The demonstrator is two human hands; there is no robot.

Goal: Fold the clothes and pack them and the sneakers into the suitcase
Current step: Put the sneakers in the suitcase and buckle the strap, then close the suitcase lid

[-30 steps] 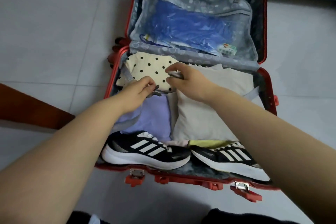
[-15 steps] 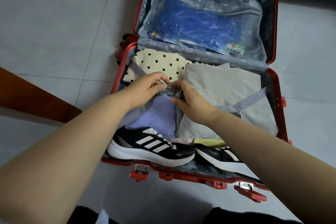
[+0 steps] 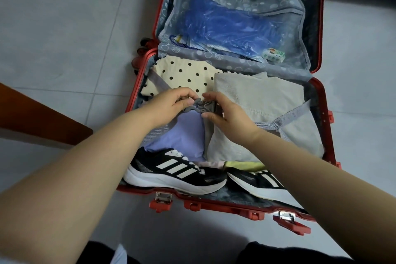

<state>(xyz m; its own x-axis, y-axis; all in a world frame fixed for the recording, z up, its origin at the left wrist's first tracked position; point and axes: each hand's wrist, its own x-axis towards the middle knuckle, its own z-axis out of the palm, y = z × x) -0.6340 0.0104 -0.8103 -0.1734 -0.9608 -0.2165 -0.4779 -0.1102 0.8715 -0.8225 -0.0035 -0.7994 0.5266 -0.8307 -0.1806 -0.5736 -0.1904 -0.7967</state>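
Suitcase [image 3: 225, 207] lies open on the tiled floor at centre frame, seen from my remote feed of the head camera. At mid-frame the left hand [image 3: 171, 105] pinches one half of a grey buckle [image 3: 202, 107] with curled fingers. The right hand [image 3: 227, 115] pinches the other half between thumb and fingers. I cannot tell whether the halves are locked. A grey strap [image 3: 285, 117] runs right from the buckle across a folded beige garment [image 3: 261, 96]. A polka-dot top [image 3: 188, 73] and a lilac garment [image 3: 186, 137] lie to its left. Along the case's lower edge lie the left sneaker [image 3: 171, 169] and the right sneaker [image 3: 263, 184], the latter partly behind a forearm. A blue bag [image 3: 231, 25] sits in the lid, top of frame.
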